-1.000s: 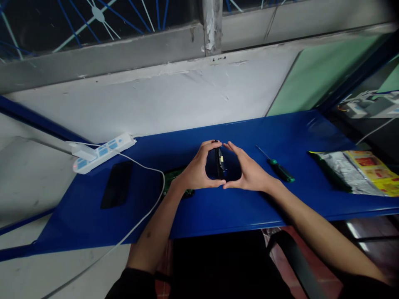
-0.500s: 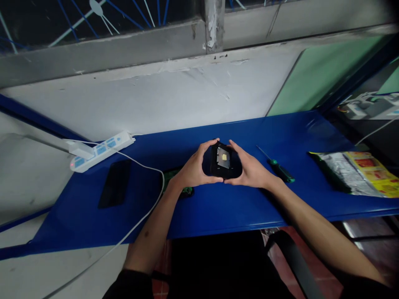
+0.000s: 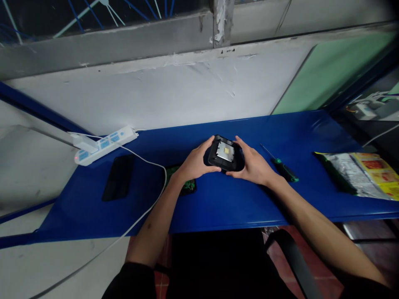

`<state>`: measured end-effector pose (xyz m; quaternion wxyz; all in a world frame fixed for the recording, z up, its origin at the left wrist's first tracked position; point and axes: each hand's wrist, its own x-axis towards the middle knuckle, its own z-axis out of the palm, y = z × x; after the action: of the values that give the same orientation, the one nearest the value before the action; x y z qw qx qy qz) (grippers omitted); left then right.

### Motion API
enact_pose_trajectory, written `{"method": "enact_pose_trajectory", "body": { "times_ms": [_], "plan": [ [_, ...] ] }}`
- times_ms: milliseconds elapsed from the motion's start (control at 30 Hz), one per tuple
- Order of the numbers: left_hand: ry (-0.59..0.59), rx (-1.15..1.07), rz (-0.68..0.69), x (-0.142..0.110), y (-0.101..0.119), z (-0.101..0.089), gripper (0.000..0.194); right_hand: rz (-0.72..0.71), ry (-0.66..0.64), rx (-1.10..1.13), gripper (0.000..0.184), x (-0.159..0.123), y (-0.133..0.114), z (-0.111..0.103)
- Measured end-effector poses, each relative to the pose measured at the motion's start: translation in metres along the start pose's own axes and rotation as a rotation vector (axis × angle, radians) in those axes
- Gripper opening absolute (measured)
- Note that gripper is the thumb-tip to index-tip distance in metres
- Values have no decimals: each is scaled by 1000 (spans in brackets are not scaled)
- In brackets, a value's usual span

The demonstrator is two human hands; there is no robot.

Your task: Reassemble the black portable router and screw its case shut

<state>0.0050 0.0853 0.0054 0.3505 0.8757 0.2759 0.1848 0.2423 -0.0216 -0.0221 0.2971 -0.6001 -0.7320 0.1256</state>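
Between my two hands, above the blue tabletop, is a small black housing point(image 3: 214, 160) with a silver metal plate point(image 3: 230, 153) set in it. A small yellowish square sits at the middle of the plate. My left hand point(image 3: 196, 164) grips the housing's left side, thumb and fingers curved round its edge. On the other side my right hand point(image 3: 254, 164) holds it the same way. Partly hidden behind my left wrist lies a green circuit board point(image 3: 188, 186) in a dark frame. Right of my right hand rests a screwdriver point(image 3: 282, 168) with a green and black handle.
A white power strip point(image 3: 109, 143) stands at the back left, its white cable point(image 3: 146, 214) running across the table by my left forearm. A flat black phone-like slab point(image 3: 118, 177) lies near it. At the right is a shiny yellow and silver packet point(image 3: 368, 172).
The housing has tilted in my hands, so its silver plate shows wider and faces up more. Both hands keep hold of it. The whole view has shifted slightly.
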Motion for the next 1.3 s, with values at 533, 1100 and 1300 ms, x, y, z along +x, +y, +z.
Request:
{"method": "enact_pose_trajectory", "body": {
  "times_ms": [533, 1100, 1300],
  "plan": [
    [16, 148, -84, 1, -5, 1, 93, 11, 63, -58, 129, 1, -2, -5],
    [-109, 244, 141, -6, 0, 2, 122, -181, 1, 4, 131, -2, -1, -9],
    [-70, 292, 104, -8, 0, -4, 129, -183, -20, 71, 129, -3, -6, -15]
  ]
}}
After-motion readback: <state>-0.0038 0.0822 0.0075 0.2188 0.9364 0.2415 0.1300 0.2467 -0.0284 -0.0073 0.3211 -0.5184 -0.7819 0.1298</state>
